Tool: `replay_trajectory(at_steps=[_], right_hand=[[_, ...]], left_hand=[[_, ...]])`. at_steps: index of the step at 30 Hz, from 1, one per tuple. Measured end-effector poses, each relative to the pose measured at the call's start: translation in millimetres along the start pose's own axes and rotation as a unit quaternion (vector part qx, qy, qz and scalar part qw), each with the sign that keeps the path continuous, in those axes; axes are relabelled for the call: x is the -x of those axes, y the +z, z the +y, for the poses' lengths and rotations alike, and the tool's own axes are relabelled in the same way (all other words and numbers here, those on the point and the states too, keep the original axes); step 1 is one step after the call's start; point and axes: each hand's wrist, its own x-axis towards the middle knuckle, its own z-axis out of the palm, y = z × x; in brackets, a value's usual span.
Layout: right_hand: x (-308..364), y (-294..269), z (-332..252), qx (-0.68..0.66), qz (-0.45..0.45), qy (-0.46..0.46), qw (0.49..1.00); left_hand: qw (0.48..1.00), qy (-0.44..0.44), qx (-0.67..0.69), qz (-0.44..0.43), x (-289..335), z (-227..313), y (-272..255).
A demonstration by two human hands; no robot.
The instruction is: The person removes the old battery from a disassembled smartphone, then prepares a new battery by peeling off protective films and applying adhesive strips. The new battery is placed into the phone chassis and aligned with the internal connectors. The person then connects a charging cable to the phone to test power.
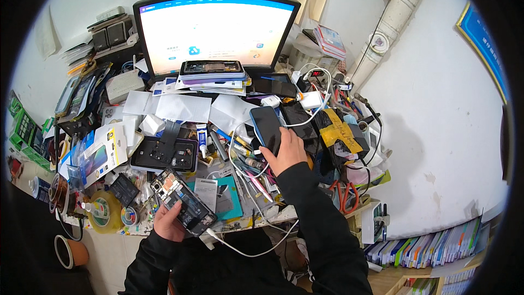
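My left hand (170, 223) is closed around the lower left edge of an opened smartphone (188, 211), its circuit board and black inner parts exposed. A white charging cable (240, 250) runs into this phone's bottom end. Farther up and to the right, my right hand (288, 152) grips the lower right side of a blue-edged smartphone (266, 127) with a dark screen; its thumb lies at the lower edge. Beyond the opened phone, a shallow dark tray (143, 158) holds small black phone parts. A teal card (233, 203) and a white printed slip (206, 190) lie beside the opened phone.
A large lit monitor (218, 30) stands at the back, with a stack of phones and boxes (213, 76) before it. Papers, pens, tubes and cables crowd the desk. Orange-handled pliers (345, 198) hang at the right edge; tape rolls (103, 213) sit at the left.
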Motion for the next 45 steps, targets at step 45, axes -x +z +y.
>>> replay_trajectory(at_steps=[45], right_hand=[[100,22,-50,-0.384,-0.019,-0.147,0.911]], left_hand=[[0.989,0.015,0.119,-0.086,3,-8,-19]])
